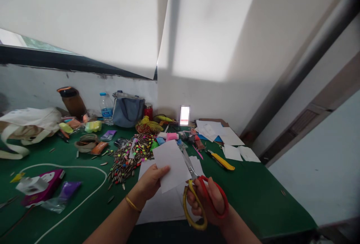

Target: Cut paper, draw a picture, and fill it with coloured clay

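A white sheet of paper (171,165) is pinched between the thumb and fingers of my left hand (153,180), tilted up above the table. My right hand (206,199) grips a pair of scissors (189,165) with one red and one yellow handle. The blades point away from me, along the right edge of the held sheet; whether they touch the paper I cannot tell. Beneath both hands lie more white paper sheets (157,208) on the green table. A gold-coloured bangle (132,203) circles my left wrist.
Left of the paper spreads a pile of sunflower seeds and coloured beads (123,167). A yellow utility knife (222,160) lies to the right. A white cable (84,167) curves across the left side. Behind stand a blue bag (128,111), a water bottle (106,109) and a lit phone (185,116).
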Available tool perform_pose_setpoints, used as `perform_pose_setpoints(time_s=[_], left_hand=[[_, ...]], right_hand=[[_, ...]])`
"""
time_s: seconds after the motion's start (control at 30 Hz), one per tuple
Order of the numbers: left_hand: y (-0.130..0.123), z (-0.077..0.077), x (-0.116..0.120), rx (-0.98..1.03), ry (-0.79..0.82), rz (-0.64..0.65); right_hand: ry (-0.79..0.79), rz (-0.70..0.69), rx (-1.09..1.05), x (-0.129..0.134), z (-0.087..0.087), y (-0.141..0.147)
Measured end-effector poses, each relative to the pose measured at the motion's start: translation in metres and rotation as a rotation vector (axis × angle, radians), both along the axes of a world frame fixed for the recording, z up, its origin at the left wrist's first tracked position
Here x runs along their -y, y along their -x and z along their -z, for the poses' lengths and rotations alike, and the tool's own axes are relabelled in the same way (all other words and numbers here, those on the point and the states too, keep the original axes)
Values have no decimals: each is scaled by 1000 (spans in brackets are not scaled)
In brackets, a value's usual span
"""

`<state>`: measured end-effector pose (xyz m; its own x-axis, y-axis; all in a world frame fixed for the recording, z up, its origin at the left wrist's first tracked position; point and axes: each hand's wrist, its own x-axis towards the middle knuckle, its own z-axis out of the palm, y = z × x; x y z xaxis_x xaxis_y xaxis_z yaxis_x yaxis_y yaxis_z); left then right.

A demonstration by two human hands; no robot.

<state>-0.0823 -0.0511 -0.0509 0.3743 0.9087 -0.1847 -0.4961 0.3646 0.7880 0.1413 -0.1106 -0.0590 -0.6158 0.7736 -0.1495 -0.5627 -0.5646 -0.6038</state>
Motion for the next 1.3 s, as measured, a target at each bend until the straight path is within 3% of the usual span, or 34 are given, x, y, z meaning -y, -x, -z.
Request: perform_pose_setpoints(time_s=[0.2,0.47,0.7,0.9,1.3], left_hand=[[2,-1,-1,-18,-35,-9],[-4,-12,-3,-27,180,-261],[-1,-9,-3,-154,135,-217],[-18,-11,10,-207,96,-249],[-28,0,15,-165,67,-288]], right_hand=[[5,28,29,1,4,-2],[-16,0,27,3,6,-4],[27,-21,12,2,3,-3],[97,54,-33,0,0,4],[186,155,-73,-1,1,13]])
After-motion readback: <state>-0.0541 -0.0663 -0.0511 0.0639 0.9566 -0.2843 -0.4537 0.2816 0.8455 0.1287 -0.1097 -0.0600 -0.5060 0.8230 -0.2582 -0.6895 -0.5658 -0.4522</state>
